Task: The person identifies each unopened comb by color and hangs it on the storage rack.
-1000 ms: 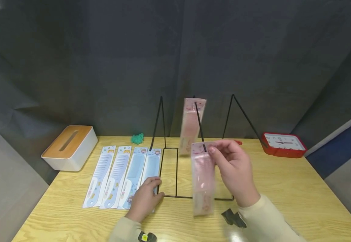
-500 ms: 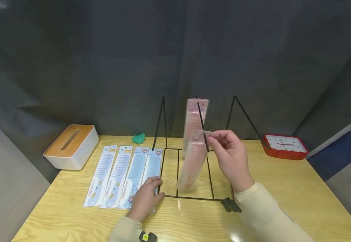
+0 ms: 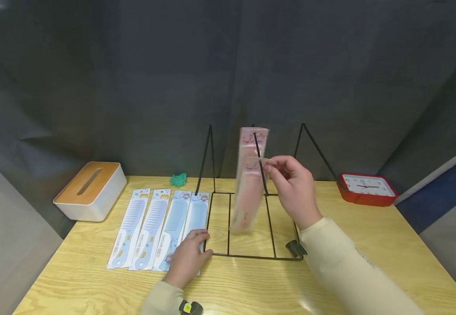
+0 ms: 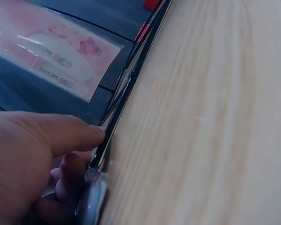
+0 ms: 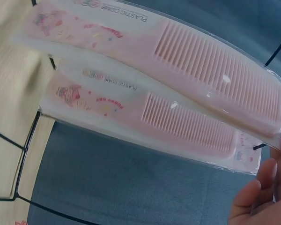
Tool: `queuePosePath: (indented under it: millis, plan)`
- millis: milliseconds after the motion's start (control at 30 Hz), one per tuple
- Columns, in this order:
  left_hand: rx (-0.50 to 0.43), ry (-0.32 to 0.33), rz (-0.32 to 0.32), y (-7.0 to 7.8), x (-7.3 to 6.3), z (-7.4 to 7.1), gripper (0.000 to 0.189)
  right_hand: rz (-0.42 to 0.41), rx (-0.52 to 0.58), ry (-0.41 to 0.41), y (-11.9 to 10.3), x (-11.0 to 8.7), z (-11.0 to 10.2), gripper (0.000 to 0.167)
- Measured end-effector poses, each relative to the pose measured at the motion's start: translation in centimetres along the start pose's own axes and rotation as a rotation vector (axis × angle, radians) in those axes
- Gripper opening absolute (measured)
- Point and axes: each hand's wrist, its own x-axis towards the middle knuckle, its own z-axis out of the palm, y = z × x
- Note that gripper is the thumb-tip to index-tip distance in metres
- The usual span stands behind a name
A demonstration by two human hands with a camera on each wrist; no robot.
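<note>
One pink comb pack is threaded on the middle prong of the black wire rack, tilted, part-way along, in front of a second pink pack hanging farther back. We find the right hand pinching the nearer pack's top corner between thumb and fingers. The left hand grips the rack's near left corner, thumb pressed on the wire.

Risks, in our judgement: a sideways pull on that corner could tear the header at its hole; a tilted header could bind on the prong; a push too far could drive it into the second pink pack and rumple both. Should the left hand slacken, the light-looking rack could slide or tip. The head view blurs the pack, so we cannot vouch for the hole's edges.

Materials: glossy clear film over flat pink plastic combs with fine straight teeth; slim, round, black prong; pale, grained, wood-look table; beside the rack, four pale blue comb packs laid flat, nearly parallel
</note>
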Motion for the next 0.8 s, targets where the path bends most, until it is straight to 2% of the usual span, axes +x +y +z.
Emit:
queuePosePath:
  millis: [433, 800]
  plan:
    - [-0.012, -0.009, 0.001, -0.3, 0.1, 0.2, 0.046, 0.024, -0.138, -0.044, 0.6, 3.1, 0.1, 0.015]
    - [-0.037, -0.02, -0.008, -0.3, 0.0, 0.2, 0.046, 0.065, -0.195, -0.074, 0.9, 5.8, 0.6, 0.014]
